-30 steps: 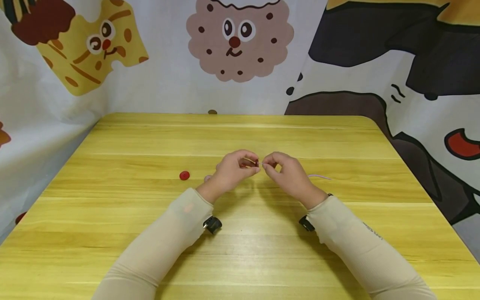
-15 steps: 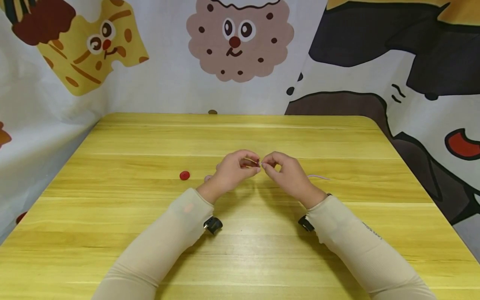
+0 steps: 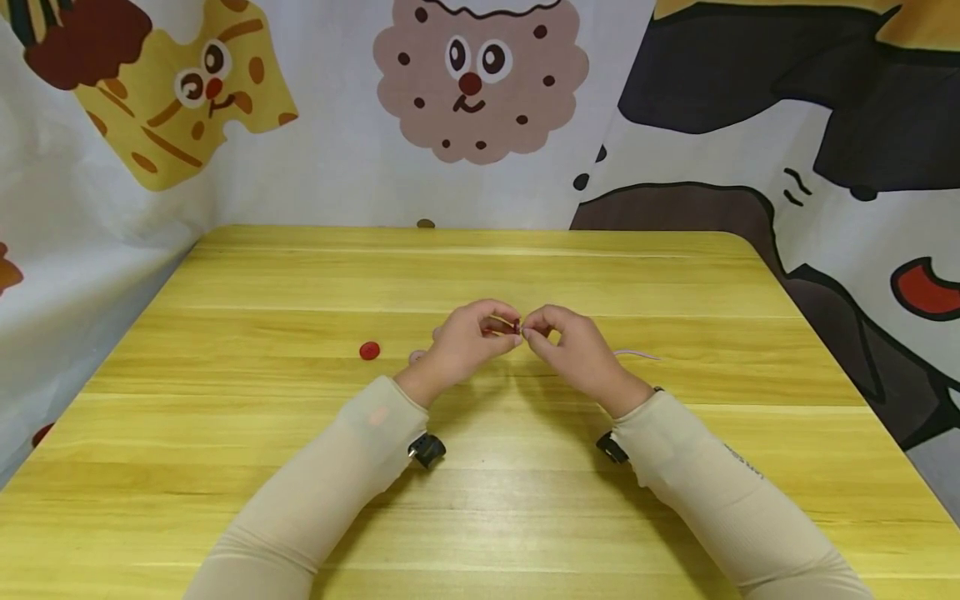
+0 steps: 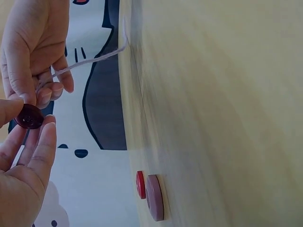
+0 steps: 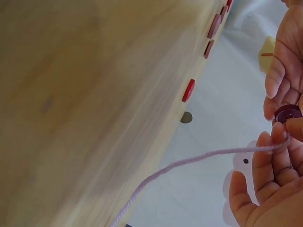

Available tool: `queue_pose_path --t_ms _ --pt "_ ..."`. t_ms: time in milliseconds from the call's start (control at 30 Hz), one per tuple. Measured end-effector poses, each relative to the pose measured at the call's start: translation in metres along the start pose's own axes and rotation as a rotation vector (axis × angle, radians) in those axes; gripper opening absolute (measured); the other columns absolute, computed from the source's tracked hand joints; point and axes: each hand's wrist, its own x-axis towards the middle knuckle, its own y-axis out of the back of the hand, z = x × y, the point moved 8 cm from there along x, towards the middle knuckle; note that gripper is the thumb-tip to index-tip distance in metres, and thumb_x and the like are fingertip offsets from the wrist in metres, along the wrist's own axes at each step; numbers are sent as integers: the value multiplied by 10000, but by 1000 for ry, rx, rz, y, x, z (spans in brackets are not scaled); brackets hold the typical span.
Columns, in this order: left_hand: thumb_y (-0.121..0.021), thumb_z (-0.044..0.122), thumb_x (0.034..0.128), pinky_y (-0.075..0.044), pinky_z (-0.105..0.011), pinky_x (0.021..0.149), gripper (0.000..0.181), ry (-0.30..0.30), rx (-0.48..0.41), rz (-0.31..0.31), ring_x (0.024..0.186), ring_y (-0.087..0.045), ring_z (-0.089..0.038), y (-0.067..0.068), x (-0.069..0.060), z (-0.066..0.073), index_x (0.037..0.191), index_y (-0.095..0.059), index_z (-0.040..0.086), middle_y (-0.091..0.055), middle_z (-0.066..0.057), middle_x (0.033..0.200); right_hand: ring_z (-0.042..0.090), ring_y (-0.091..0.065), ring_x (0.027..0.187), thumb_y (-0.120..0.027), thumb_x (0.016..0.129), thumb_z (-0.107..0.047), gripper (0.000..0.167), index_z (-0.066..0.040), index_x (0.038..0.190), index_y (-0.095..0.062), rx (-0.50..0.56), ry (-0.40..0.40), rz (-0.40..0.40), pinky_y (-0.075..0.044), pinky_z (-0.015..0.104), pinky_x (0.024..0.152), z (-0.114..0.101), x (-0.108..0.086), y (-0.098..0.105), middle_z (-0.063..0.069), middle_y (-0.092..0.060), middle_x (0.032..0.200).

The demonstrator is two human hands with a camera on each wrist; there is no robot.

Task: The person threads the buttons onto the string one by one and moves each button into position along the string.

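Near the middle of the table my left hand (image 3: 467, 340) holds a dark maroon button (image 4: 29, 116) on edge between its thumb and fingertips. The right hand (image 3: 576, 348) faces it, thumb and forefinger pinching a pale purple yarn (image 5: 189, 161) right at the button's face. From those fingers the yarn trails down to the table, and its tail shows right of the right wrist in the head view. Fingertips hide the yarn's end, so whether it passes through a hole cannot be told.
A red button (image 3: 369, 351) and a pink button (image 3: 417, 357) lie on the wooden table (image 3: 480, 500) left of the hands. Several red and pink buttons line up in the right wrist view, one pink button (image 5: 214, 26) among them. A printed cloth (image 3: 315, 183) hangs behind.
Both hands stay almost in place. The right fingertips have edged slightly left, and the gap between them and the maroon button has narrowed.
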Motion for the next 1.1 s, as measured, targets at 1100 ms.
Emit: queue_pose_path --t_ms 1100 --pt "-712 214 894 24 -647 1038 284 -47 23 20 1004 -658 -171 0 -1 4 1164 -648 150 -692 17 1072 201 -552 790 -620 943 -90 95 -58 1028 -649 -40 -17 6 -449 319 668 2 1 -1 46 -644 897"
